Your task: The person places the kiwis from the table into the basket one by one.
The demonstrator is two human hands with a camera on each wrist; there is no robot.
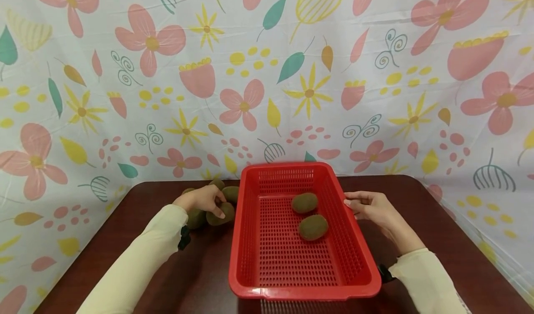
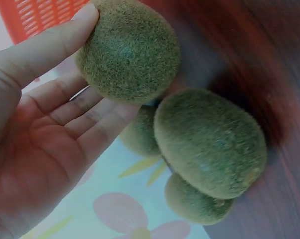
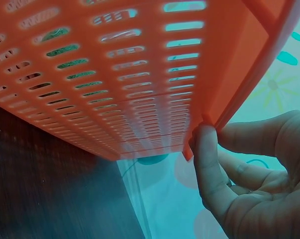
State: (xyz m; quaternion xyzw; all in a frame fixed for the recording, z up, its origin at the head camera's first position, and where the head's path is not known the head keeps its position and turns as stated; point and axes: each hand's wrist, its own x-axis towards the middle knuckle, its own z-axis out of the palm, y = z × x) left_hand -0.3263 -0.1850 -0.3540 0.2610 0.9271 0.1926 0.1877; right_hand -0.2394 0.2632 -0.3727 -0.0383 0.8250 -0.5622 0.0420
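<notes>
A red plastic basket (image 1: pixel 234 258) with slotted walls stands in the middle of the table. Two brown fuzzy kiwifruits, one (image 1: pixel 304 202) farther back and one (image 1: pixel 314 227) nearer, lie on its floor. Left of the basket, my left hand (image 1: pixel 202 198) holds a kiwifruit (image 2: pixel 130 52) between thumb and fingers; whether it touches the table I cannot tell. More kiwifruits (image 2: pixel 209 144) lie close around that hand, partly hidden by it in the head view. At the basket's right side, my right hand (image 1: pixel 375 212) pinches the rim (image 3: pixel 239 94) between thumb and fingers.
The dark reddish-brown table (image 1: pixel 192 277) has rounded far corners. Right behind it hangs a white cloth (image 1: pixel 267 73) printed with flowers and leaves. The basket's far end reaches near the table's back edge.
</notes>
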